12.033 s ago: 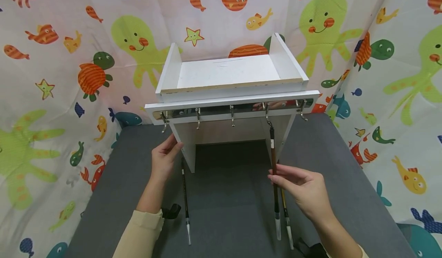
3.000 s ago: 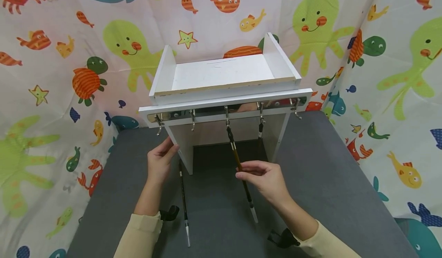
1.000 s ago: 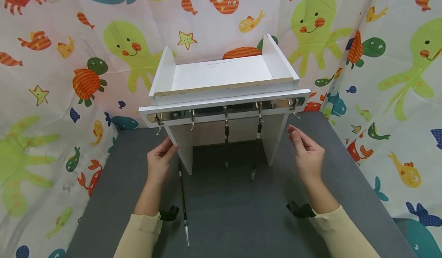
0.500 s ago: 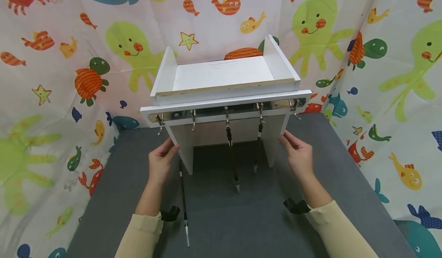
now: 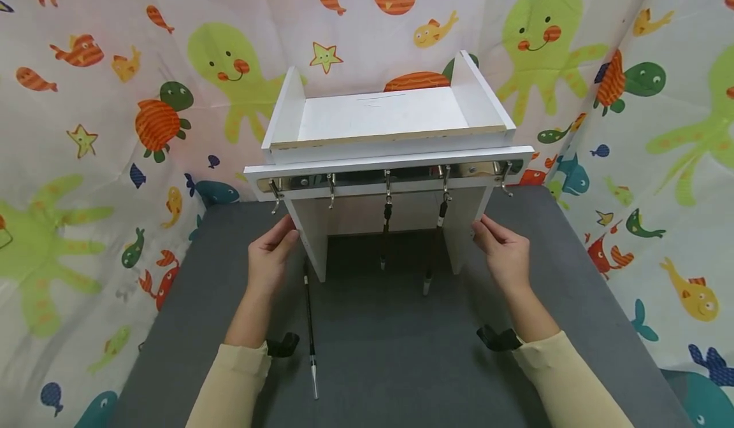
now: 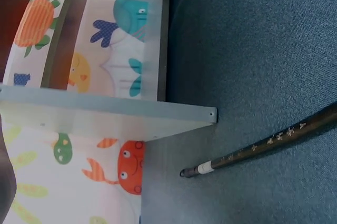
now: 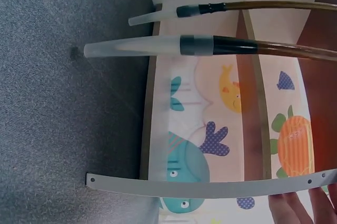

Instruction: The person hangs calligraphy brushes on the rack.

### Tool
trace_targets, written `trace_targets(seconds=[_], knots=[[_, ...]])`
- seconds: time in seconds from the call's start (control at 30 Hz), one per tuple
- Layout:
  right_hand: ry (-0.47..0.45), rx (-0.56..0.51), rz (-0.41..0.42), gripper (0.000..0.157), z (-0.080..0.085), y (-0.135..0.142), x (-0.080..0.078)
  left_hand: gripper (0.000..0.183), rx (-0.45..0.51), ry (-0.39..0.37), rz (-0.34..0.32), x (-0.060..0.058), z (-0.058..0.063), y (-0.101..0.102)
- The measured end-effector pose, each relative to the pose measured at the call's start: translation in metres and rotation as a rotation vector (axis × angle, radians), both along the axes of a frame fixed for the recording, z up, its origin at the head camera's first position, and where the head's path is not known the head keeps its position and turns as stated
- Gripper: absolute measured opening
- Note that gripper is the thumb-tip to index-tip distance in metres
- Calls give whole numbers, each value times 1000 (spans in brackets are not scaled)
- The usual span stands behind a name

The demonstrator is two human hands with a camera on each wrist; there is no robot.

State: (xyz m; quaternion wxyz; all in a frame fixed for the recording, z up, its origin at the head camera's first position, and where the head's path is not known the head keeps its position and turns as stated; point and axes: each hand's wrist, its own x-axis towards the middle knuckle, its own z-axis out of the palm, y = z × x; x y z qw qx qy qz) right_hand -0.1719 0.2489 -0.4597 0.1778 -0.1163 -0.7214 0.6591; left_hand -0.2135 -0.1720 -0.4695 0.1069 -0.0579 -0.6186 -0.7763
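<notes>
A white shelf (image 5: 395,155) stands with a metal strip of several hooks along its front. My left hand (image 5: 269,253) pinches the front edge of its left side panel (image 5: 309,237). Opposite, my right hand (image 5: 507,253) pinches the right side panel (image 5: 466,224), its fingers (image 7: 287,208) at the panel edge in the right wrist view. Two capped calligraphy brushes hang from hooks: one brush (image 5: 386,221) at the middle, another brush (image 5: 436,237) to its right. A third dark calligraphy brush (image 5: 310,326) lies on the table beside the left panel.
Grey cloth covers the table (image 5: 373,358). A curtain (image 5: 350,33) printed with sea animals rises behind and on both sides. The two hooks (image 5: 331,192) left of the middle and the far-right hook (image 5: 506,179) carry nothing.
My right hand first held a brush at the right-hand hook, then one at the middle hook. It let go and moved right to the side panel. Both brushes hang; my left hand stayed.
</notes>
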Motion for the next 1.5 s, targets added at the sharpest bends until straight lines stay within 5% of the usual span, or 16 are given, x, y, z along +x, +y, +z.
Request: trace_targets(seconds=[0.3, 0.63, 0.77, 0.93, 1.2, 1.5], knots=[[-24, -16, -5, 44, 1, 4, 1, 44, -24, -87, 53, 11, 2, -9], [-40, -37, 24, 45, 1, 5, 1, 44, -154, -368, 118, 27, -9, -19], [-32, -45, 42, 46, 2, 5, 1, 44, -229, -497, 99, 31, -20, -22], [-39, -38, 49, 48, 3, 4, 0, 49, -402, -566, 101, 32, -41, -26], [-52, -26, 80, 48, 2, 7, -1, 50, -444, -659, 50, 41, -67, -20], [-47, -33, 76, 49, 3, 6, -1, 50, -875, -617, 63, 48, -75, -8]])
